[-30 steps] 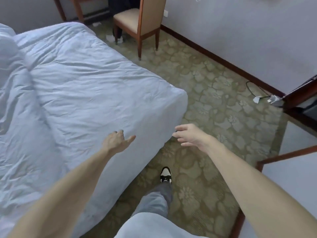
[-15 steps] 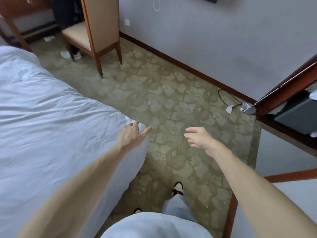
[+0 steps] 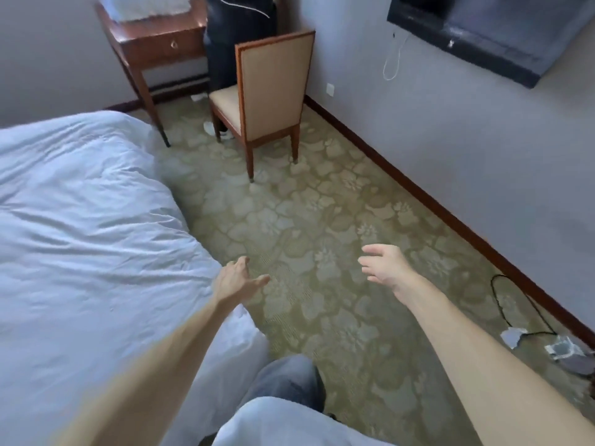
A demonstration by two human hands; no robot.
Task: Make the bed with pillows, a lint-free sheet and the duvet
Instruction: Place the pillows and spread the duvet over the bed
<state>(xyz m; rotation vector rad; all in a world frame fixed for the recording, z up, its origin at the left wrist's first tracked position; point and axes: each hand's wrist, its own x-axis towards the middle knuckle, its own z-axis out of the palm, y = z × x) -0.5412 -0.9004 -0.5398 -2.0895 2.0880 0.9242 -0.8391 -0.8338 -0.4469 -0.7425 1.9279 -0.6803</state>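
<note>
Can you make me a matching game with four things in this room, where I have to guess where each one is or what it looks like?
Things:
1 chair
2 bedding
3 cable
4 television

Clues:
A hanging up on the wall
B white and wrinkled
C black, snaking across the carpet
D standing beside the wooden table

Pairs: 1-D, 2-B, 3-C, 4-A
</note>
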